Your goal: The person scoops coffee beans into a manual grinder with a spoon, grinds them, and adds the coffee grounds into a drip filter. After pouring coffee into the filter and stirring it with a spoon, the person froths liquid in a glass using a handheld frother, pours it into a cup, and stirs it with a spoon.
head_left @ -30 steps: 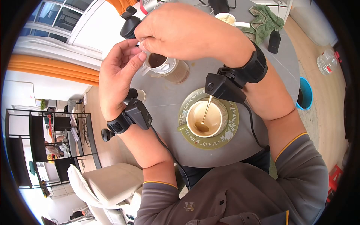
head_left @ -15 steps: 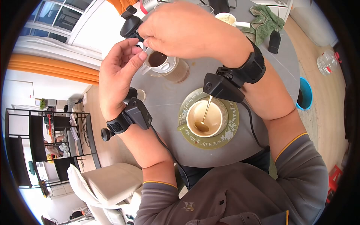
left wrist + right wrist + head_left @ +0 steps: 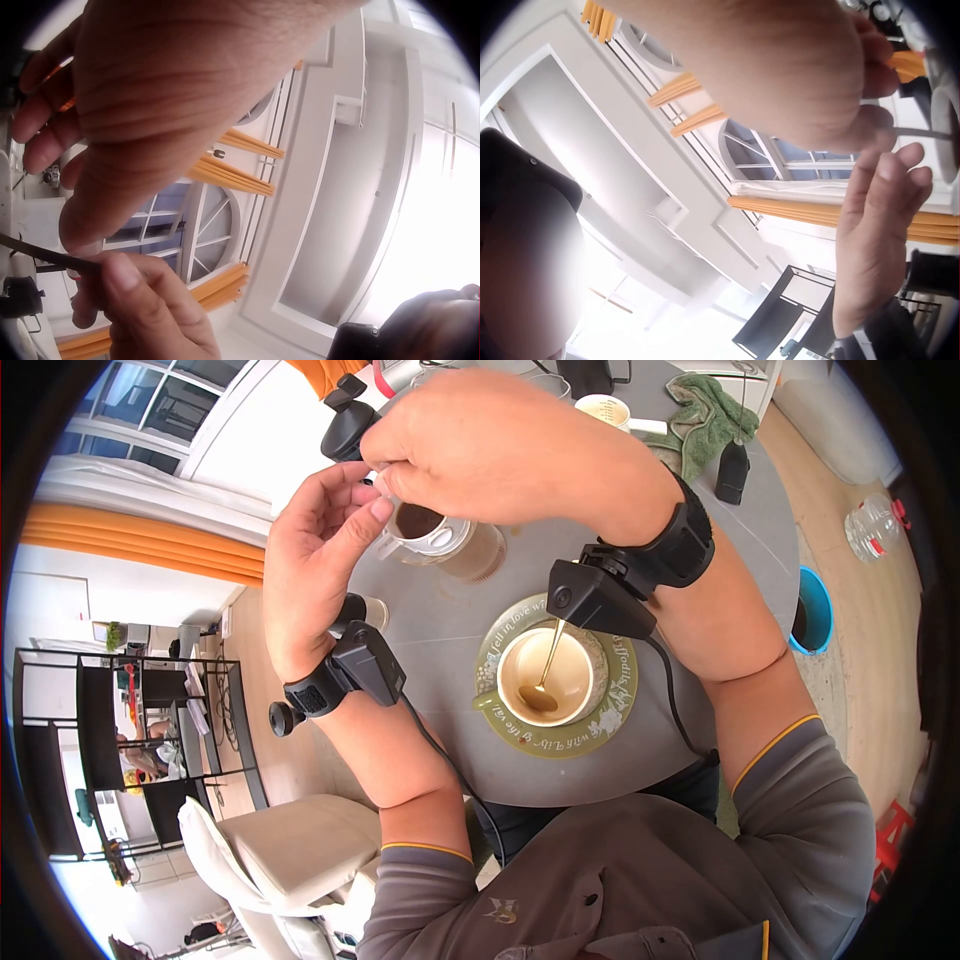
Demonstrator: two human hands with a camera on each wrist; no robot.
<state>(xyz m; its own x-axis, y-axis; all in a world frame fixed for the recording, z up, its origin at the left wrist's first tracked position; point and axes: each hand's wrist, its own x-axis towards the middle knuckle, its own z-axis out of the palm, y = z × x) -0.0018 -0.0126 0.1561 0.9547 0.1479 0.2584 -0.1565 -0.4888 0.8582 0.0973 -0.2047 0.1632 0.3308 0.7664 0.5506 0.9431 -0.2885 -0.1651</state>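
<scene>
In the head view, the right hand (image 3: 500,450) is over a clear jug (image 3: 470,545) of dark liquid. Between its thumb and finger it pinches a thin dark strip (image 3: 45,253), visible in the left wrist view; what the strip belongs to I cannot tell. The left hand (image 3: 320,560) is beside the jug's rim, its fingers bent loosely and its thumb tip close to the right fingertips; no object shows in its grasp. Nearer the body, a cream cup (image 3: 575,670) with a gold spoon (image 3: 537,698) in it stands on a green plate (image 3: 515,735).
A small glass (image 3: 376,613) stands behind the left wrist. Toward the table's far side are a white measuring cup (image 3: 603,408), a green cloth (image 3: 705,420) and a black object (image 3: 733,472). A blue bucket (image 3: 815,610) is on the floor at right.
The right hand has shifted slightly right and then back left over the jug. The left hand keeps almost the same place, and the cup, spoon and plate have not moved.
</scene>
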